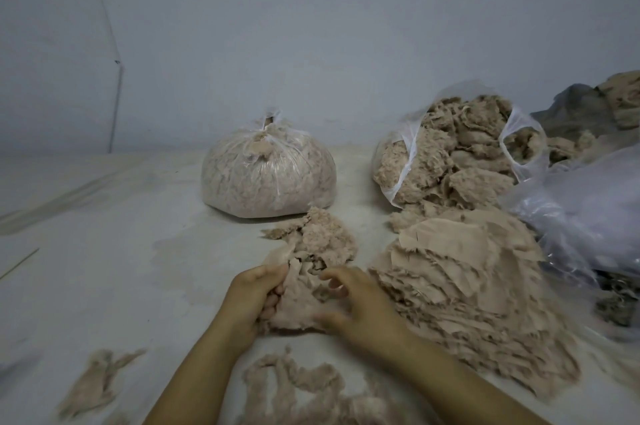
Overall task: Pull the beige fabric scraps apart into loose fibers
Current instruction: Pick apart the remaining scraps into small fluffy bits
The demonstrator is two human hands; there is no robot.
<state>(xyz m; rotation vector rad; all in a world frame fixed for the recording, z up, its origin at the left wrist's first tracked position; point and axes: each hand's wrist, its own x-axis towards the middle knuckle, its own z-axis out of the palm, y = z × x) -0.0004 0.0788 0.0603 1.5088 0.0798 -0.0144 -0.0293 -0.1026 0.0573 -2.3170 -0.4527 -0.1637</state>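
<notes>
Left hand [258,300] at 9 o'clock of the beige scrap [298,303]: fingers curled round its left edge, gripping. Scrap bunched between both hands on the pale floor [121,251], long axis roughly 6 to 12 o'clock, running up into loose fibers [322,237] at 12. Right hand [360,307] at 3 o'clock: fingers bent, spread, blurred; thumb on the lower edge, pinch uncertain. Probably next: right fingers close, then pull toward 3. Stack of uncut scraps [460,272] further right.
</notes>
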